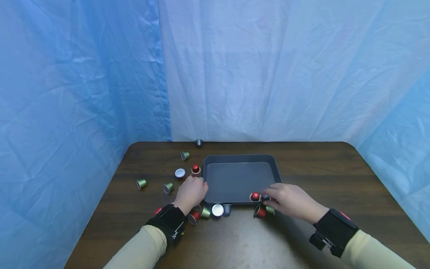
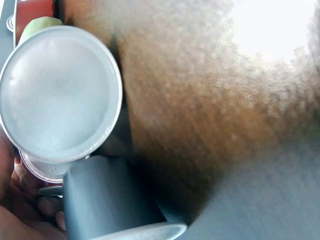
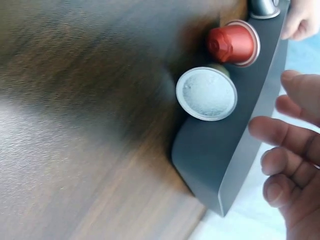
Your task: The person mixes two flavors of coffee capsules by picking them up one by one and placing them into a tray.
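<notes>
My left hand (image 1: 193, 191) reaches over the table left of the grey tray (image 1: 278, 170), fingers pointing down and hidden from above. Just beyond it an upright red coffee capsule (image 1: 196, 168) stands. In the left wrist view, its curled fingers (image 2: 20, 220) lie beside a capsule rim; I cannot tell whether they grip that capsule. At the tray's near right corner, my right hand (image 1: 289, 198) has thumb and fingers around a dark capsule (image 1: 265, 197) beside a red one (image 1: 255, 196). In the right wrist view the fingers (image 3: 280, 132) look loosely spread, with no capsule visible between them.
Along the tray's near edge lie a red capsule (image 1: 194, 217), a green one (image 1: 205, 213), a white-lidded one (image 1: 217, 210), a dark one (image 1: 227, 210) and another red one (image 1: 259, 211). Several more, including a green one (image 1: 141, 184), are scattered left. Blue curtains (image 1: 268, 74) hang behind.
</notes>
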Demonstrator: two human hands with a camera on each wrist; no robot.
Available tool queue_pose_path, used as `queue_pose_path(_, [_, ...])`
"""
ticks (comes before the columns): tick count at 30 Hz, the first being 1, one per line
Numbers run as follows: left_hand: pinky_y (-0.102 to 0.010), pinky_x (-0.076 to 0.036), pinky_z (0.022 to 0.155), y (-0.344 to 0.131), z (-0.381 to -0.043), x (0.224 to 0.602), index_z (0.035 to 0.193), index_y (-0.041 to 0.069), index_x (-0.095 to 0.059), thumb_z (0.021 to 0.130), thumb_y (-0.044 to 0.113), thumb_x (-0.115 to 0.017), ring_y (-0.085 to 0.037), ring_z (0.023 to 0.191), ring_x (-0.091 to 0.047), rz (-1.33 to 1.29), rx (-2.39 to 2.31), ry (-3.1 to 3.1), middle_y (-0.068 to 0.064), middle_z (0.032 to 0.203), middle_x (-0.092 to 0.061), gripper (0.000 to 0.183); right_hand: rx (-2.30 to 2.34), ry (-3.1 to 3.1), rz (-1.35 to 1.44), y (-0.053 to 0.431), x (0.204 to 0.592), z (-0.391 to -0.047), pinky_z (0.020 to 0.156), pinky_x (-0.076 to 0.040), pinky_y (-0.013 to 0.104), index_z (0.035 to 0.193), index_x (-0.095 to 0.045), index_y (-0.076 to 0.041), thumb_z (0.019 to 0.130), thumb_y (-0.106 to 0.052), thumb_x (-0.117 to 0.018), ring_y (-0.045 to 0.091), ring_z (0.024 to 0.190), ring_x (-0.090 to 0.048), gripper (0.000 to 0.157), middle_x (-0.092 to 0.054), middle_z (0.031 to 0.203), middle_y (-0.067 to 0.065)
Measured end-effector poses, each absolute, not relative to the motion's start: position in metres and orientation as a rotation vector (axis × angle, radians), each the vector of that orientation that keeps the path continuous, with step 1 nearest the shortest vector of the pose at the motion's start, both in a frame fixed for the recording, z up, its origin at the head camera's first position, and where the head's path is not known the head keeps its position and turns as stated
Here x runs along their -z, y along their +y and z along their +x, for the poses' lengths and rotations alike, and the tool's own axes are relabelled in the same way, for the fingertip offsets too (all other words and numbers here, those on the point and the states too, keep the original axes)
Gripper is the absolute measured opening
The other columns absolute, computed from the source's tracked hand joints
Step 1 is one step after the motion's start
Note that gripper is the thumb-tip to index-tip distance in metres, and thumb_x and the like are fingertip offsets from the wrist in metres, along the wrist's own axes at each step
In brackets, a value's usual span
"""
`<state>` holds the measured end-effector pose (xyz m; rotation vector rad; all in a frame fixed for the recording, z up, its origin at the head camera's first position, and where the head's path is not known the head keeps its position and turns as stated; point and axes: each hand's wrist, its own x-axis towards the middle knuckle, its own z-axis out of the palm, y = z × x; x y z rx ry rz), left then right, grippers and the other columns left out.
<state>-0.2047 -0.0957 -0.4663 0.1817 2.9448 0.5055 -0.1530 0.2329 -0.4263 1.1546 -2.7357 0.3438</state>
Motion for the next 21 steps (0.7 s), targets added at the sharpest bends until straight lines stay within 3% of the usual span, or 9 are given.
queue_pose_path(8, [-0.034,-0.050,0.067,-0.096,-0.206,0.469,0.093,0.005,-0.070,0.103,0.029,-0.061,-0.021,0.079,-0.057,0.178,-0.498,2.955,-0.002,0.070,-0.056,0.027,-0.299,-2.654,1.193,0.238,0.427,-0.146,0.054,-0.040,0.016,0.093,-0.076,-0.014,0.080,-0.019,-0.088,-0.005,0.064,-0.043,0.018,-0.057,0.075,-0.013])
queue_pose_path(14, [-0.033,-0.050,0.066,-0.097,-0.206,0.469,0.094,0.005,-0.070,0.103,0.029,-0.061,-0.021,0.079,-0.057,0.169,-0.508,2.951,-0.001,0.070,-0.056,0.027,-0.291,-2.633,1.236,0.240,0.429,-0.140,0.056,-0.044,0.017,0.094,-0.077,-0.015,0.080,-0.020,-0.088,-0.004,0.067,-0.047,0.019,-0.061,0.079,-0.011])
queue_pose_path(21, [-0.032,-0.050,0.065,-0.098,-0.204,0.467,0.095,0.005,-0.071,0.102,0.029,-0.062,-0.021,0.078,-0.057,0.165,-0.500,2.949,-0.002,0.069,-0.055,0.027,-0.286,-2.599,1.275,0.242,0.436,-0.136,0.054,-0.040,0.013,0.094,-0.077,-0.014,0.076,-0.018,-0.091,-0.004,0.064,-0.044,0.023,-0.060,0.077,-0.010])
